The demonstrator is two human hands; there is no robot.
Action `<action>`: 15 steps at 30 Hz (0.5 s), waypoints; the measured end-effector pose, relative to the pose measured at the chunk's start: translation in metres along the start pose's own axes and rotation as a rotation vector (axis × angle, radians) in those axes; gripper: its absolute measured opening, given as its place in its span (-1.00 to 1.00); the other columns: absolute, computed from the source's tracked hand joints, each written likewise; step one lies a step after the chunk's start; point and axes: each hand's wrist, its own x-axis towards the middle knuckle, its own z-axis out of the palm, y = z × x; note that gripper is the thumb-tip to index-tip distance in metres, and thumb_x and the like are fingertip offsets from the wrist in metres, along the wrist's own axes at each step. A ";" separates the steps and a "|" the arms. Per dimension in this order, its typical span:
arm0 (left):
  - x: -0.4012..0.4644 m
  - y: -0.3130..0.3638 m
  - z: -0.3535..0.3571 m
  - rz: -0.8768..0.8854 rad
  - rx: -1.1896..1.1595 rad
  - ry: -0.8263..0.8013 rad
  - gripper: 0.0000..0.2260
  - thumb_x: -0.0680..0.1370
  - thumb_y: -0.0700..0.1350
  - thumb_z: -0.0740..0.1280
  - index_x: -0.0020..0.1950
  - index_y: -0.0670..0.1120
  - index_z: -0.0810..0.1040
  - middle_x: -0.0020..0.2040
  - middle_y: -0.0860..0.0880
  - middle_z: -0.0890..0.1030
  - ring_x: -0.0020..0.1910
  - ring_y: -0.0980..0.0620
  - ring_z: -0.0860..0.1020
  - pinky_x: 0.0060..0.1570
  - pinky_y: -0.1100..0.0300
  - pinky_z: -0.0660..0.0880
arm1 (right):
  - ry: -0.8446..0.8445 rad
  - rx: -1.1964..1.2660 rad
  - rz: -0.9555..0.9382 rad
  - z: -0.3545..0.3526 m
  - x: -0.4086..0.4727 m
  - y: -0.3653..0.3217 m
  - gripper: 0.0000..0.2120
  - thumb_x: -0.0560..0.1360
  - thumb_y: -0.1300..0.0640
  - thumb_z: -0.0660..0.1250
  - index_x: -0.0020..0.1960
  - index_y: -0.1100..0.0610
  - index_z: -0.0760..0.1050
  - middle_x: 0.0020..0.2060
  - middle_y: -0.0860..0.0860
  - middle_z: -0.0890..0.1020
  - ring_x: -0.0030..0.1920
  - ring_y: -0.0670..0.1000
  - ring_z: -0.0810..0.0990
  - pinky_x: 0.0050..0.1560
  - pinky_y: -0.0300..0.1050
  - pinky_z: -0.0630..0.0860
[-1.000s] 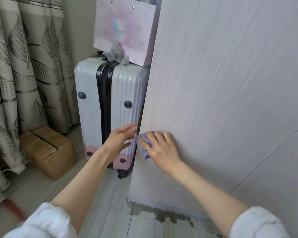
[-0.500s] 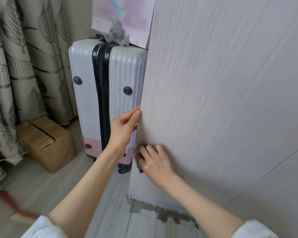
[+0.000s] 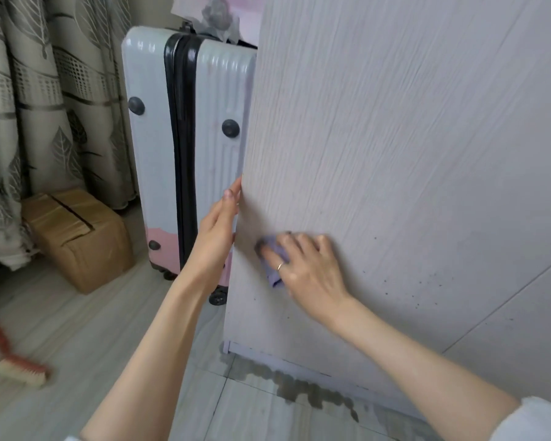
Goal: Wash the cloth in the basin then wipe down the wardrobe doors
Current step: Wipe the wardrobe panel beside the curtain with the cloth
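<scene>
Since half a second ago I see the right hand (image 3: 303, 268) has slid inward from the door's left edge, carrying the cloth (image 3: 275, 259) with it across the panel, while the left hand (image 3: 218, 230) has kept its place on the edge. The cloth is a small lilac piece pressed flat against the lower part of the wardrobe door (image 3: 395, 138); most of it is hidden under the hand, with one corner hanging out below the ring finger. The right hand's fingers are spread and fairly straight over the cloth, pressing it to the wood rather than curling round it. The left hand is flat and upright, fingers straight, its fingertips touching the door's left edge; I cannot tell whether the thumb wraps behind it.

The door is pale woodgrain, with dark specks scattered to the right of the hand. Below its bottom edge the floor (image 3: 109, 329) shows a dark wet patch. Just left of the door stands an upright suitcase (image 3: 153, 154), white above and pink at the base, with a black zip band. Further left a cardboard box (image 3: 77, 237) sits by the patterned curtain (image 3: 39, 90), and a red-handled brush (image 3: 16, 367) lies on the floor.
</scene>
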 end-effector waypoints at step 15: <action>-0.013 -0.013 0.014 0.001 -0.008 0.065 -0.52 0.61 0.21 -0.21 0.49 0.20 0.18 0.49 0.17 0.23 0.48 0.15 0.15 0.48 -0.05 0.05 | 0.066 0.035 0.149 -0.037 -0.029 0.046 -0.53 0.29 0.20 0.14 0.14 0.10 0.60 0.02 0.07 0.46 -0.09 0.11 0.36 -0.18 -0.04 0.15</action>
